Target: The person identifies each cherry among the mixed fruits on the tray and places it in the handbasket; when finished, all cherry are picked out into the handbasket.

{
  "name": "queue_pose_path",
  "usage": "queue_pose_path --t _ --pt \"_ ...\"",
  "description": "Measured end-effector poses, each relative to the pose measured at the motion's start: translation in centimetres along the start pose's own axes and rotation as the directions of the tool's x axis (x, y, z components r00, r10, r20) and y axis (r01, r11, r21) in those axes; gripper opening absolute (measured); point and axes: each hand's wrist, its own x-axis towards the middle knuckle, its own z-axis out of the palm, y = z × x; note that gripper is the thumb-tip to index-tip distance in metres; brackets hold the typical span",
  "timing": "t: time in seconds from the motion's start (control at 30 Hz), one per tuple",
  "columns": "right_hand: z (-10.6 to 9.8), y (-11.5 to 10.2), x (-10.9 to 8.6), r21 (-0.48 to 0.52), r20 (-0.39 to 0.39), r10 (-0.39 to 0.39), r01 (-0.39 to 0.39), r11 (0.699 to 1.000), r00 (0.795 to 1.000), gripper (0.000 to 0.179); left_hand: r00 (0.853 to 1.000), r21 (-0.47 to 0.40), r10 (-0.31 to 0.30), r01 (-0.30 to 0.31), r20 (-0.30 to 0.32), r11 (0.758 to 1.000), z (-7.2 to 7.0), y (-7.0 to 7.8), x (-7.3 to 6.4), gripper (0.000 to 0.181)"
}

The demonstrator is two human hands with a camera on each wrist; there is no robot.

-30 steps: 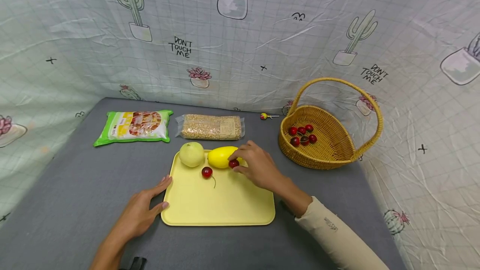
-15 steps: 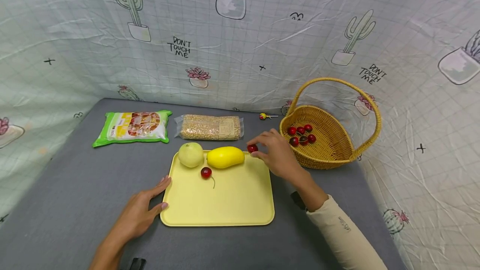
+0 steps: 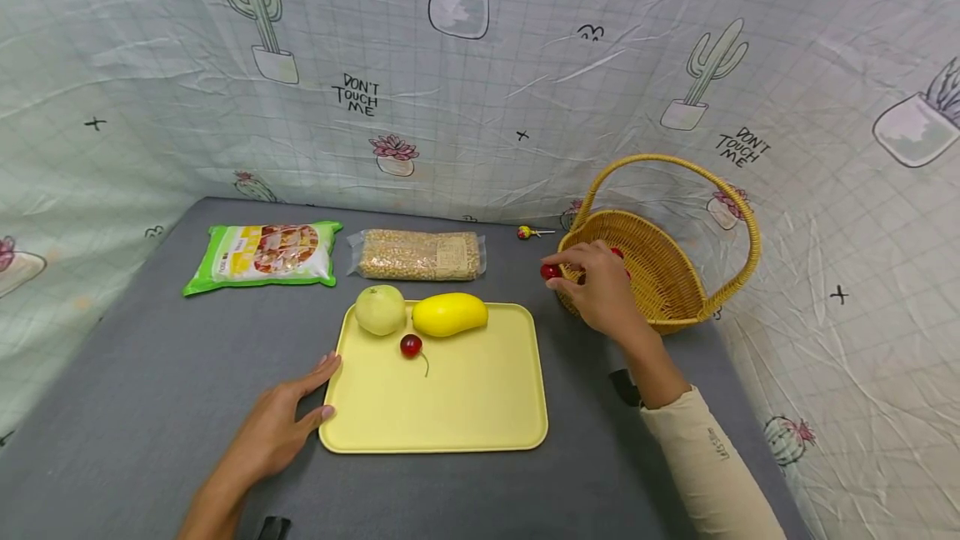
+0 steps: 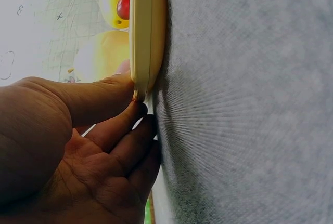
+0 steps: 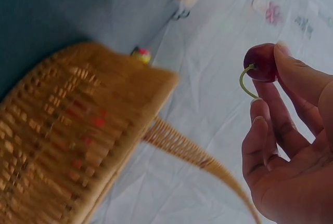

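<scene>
Between thumb and fingers my right hand [image 3: 606, 290] pinches a dark red cherry [image 5: 261, 62] with a curved green stem, up at the left rim of the wicker basket [image 3: 671, 273]. More cherries lie inside the basket, mostly hidden behind the hand. My left hand [image 3: 279, 423] touches the left edge of the yellow tray [image 3: 442, 411], its fingers spread along the side. On the tray are a pale green round fruit [image 3: 380, 310], a yellow mango [image 3: 449, 314] and one stemmed cherry [image 3: 410, 346].
Behind the tray lie a green-and-white food bag [image 3: 266, 257] and a clear pack of yellow grains [image 3: 418, 255]. A small lollipop [image 3: 524, 232] is left of the basket, whose tall handle [image 3: 752, 232] arches upward. A patterned cloth backdrop [image 3: 480, 107] closes off the table's rear.
From beside the mango, my right hand has carried the pinched cherry rightward off the tray to the basket's left rim. The left hand keeps its place at the tray.
</scene>
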Motion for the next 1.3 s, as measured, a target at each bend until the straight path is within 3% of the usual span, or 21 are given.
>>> queue_pose_path --t 0.27,0.73,0.97,1.3 --pt "-1.1 3.0 0.1 0.030 -0.059 0.059 -0.058 0.998 0.996 0.028 1.000 0.007 0.007 -0.007 -0.006 1.000 0.0 0.0 0.0 0.074" --pt "-2.9 8.1 -0.2 -0.022 -0.113 0.177 -0.180 0.983 0.978 0.028 1.000 -0.008 -0.002 0.002 0.008 1.000 0.0 -0.1 0.0 0.073" --pt "-3.2 10.4 -0.2 -0.010 -0.106 0.261 -0.263 0.965 0.960 0.027 1.000 -0.002 0.011 -0.011 -0.008 1.000 0.0 -0.1 0.0 0.073" --pt "-2.8 13.2 0.3 -0.029 -0.116 0.312 -0.317 0.948 0.943 0.027 1.000 0.004 -0.008 0.008 0.008 1.000 -0.1 0.0 0.0 0.074"
